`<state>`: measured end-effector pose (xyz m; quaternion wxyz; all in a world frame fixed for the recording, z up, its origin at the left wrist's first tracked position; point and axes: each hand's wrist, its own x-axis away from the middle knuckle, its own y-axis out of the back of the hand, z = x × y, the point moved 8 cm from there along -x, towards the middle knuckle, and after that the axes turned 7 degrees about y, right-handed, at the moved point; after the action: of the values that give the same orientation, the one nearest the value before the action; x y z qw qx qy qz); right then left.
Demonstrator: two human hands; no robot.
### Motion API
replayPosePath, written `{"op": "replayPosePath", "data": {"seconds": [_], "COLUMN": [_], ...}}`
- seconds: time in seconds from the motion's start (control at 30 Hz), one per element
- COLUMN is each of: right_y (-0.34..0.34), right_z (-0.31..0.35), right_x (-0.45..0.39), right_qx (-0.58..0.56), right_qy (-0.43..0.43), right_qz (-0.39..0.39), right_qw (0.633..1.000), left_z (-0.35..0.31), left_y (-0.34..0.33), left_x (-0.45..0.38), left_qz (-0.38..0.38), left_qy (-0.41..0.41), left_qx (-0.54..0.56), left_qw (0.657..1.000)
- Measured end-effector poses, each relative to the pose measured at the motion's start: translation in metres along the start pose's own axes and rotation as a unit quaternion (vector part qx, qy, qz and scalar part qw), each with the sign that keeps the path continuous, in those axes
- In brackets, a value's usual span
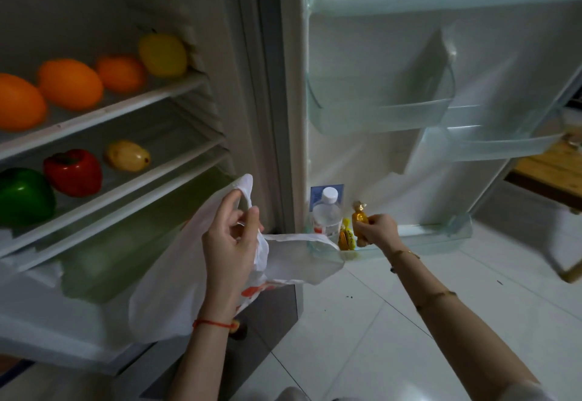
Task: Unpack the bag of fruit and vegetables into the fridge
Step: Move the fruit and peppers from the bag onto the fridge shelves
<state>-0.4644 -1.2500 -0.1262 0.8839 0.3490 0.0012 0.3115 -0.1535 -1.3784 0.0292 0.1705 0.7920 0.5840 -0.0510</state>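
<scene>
**Bag held at the open fridge, gold packet at the lowest door bin**

Head view: A thin white plastic carrier bag [176, 268] is held in front of the open white fridge [245, 85], its handle pinched between the thumb and fingers of the left hand [230, 243], the bag's mouth stretched toward the fridge door. A small gold-wrapped packet [360, 216] is gripped by the closed fingers of the right hand [379, 230], just above the clear lowest door bin [441, 233]. In that bin, a clear plastic bottle with a white cap [327, 211] is seen upright, with a small yellow packet [345, 237] beside it. Inside the fridge, left of the bag, three orange fruits [71, 84] and a yellow pepper [162, 54] are set on the upper shelf. On the shelf below, a green pepper [25, 196], a red pepper [73, 172] and a yellowish mango [127, 155] are laid in a row.
</scene>
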Motion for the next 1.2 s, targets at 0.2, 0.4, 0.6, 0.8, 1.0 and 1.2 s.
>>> {"op": "replayPosePath", "data": {"seconds": [0.2,0.4,0.6,0.8,1.0,1.2], "right_y": [-0.033,-0.030,0.003,-0.012,-0.061,-0.077], "right_z": [-0.008,-0.007,0.017,0.071,0.078,0.135], "right_x": [-0.014,-0.011,0.000,0.035,0.059,0.087], "right_qx": [0.161,0.184,0.220,0.190,0.350,0.262], "right_qy": [-0.001,0.006,0.046,0.176,0.204,0.300], "right_qz": [0.063,0.087,0.043,0.082,0.134,0.156], "right_qw": [0.985,0.979,0.974,0.962,0.904,0.904], "left_z": [0.002,0.004,0.004,0.000,-0.002,0.002], "left_y": [0.005,0.011,0.018,0.029,0.049,0.088], "left_x": [-0.001,0.000,-0.001,0.001,0.006,0.017], "left_qz": [-0.011,-0.018,-0.033,-0.044,-0.068,-0.121], "left_qy": [0.005,0.016,0.006,-0.002,0.009,0.047], "left_qx": [-0.014,-0.012,-0.025,-0.021,-0.010,0.003], "left_qw": [1.000,1.000,0.999,0.999,0.998,0.992]}}
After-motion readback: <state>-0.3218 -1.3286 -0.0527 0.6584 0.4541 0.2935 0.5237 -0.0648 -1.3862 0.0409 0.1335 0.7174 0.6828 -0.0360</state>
